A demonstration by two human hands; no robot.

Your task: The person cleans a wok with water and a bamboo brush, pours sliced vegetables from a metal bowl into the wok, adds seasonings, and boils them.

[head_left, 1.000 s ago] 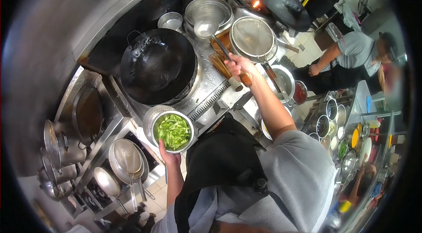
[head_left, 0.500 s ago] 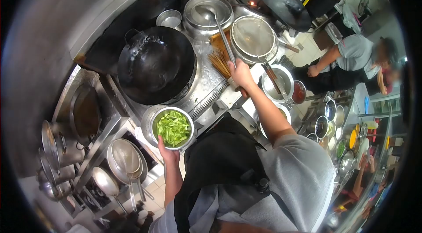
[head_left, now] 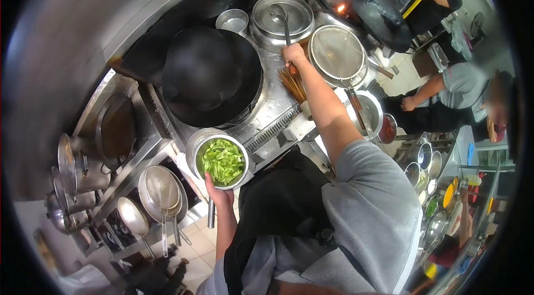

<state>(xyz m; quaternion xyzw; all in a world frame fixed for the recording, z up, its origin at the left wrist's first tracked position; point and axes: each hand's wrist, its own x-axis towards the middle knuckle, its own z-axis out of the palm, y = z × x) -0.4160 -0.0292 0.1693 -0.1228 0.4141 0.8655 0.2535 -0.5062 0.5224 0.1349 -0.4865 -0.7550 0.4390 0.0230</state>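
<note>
Steel is showing along the ladle point(head_left: 287, 31), and your right hand point(head_left: 293, 55) is gripping it, fingers wrapped around the handle near its wooden end. The ladle's long axis is pointing away from you and slightly left, so its head is lying ahead of your fingers, within the rim of the round metal pan point(head_left: 298, 19); whether it is touching the bottom, you cannot tell. Your right hand is sitting nearer to that pan, with the wok point(head_left: 214, 81) lying to its left. Well apart, at the wok's near side, your left hand point(head_left: 219, 192) is holding the metal bowl point(head_left: 243, 175) of cut greens point(head_left: 222, 161). Its thumb is pressing against the near wall, the greens are lying just beyond it, and the other fingers are mostly hiding underneath.
</note>
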